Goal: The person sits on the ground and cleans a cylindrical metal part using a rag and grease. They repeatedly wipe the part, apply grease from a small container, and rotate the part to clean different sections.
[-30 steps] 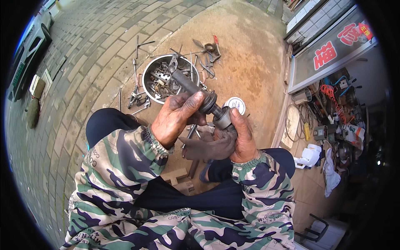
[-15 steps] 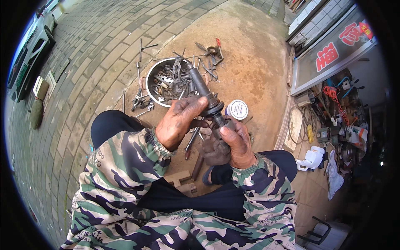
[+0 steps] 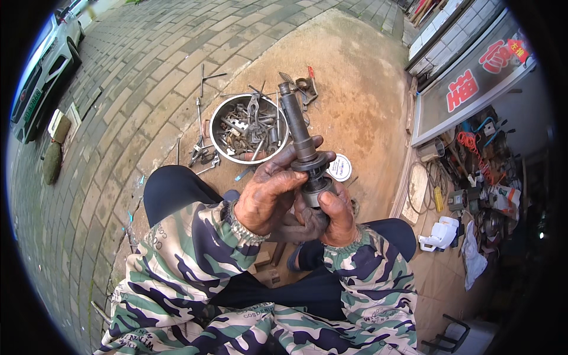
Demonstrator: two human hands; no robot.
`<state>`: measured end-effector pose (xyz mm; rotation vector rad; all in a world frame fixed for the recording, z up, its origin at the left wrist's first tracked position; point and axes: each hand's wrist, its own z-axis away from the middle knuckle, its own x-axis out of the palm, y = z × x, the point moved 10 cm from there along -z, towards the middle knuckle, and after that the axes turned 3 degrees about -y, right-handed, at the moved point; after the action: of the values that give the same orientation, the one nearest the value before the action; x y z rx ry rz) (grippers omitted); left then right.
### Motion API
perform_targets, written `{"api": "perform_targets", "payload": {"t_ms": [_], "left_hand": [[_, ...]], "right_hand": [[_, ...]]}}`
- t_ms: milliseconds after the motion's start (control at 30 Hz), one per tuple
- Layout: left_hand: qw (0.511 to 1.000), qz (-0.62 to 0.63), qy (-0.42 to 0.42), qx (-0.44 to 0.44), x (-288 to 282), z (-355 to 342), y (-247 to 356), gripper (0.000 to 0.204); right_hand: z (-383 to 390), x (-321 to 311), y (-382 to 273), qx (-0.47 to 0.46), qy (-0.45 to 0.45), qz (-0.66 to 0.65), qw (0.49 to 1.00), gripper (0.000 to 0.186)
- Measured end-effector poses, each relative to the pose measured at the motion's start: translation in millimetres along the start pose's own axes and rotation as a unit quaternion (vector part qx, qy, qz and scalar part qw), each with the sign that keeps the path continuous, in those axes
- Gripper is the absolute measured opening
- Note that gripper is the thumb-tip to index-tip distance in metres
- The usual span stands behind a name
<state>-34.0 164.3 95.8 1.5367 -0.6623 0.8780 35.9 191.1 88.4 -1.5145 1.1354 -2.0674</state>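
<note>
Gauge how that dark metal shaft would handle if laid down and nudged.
The dark metal shaft looks thick and rigid, so it is probably stiff and fairly heavy for its size. Its rounded body would likely roll, though the wider collar might make it veer. Dark grime on the left hand suggests it may be slippery.

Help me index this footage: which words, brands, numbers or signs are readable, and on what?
I can't copy wording, only place it:
Glass panel: large red characters edged white, legible.
Red sticker: smaller characters, legible.
Green car plate: small characters, not reliably legible.
Round white lid: print mostly too small.
Camouflage clothing: dark lettering, partly legible.
Dark metal shaft: no visible text.
</note>
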Motion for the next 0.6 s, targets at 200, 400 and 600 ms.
{"api": "perform_targets", "payload": {"t_ms": [200,400,600], "left_hand": [[1.000,0.016,-0.010,0.024,7,-1,2,0.068],[0.999,-0.013,-0.001,0.052,6,1,6,0.065],[0.984,-0.156,0.053,0.061,-17,5,10,0.058]], "right_hand": [[-2,-4,8,0.012,-0.075,-0.049,0.996,0.055],[4,4,18,0.077,-0.096,-0.142,0.982,0.055],[1,-11,4,0.010,-0.045,0.031,0.998,0.061]]}}
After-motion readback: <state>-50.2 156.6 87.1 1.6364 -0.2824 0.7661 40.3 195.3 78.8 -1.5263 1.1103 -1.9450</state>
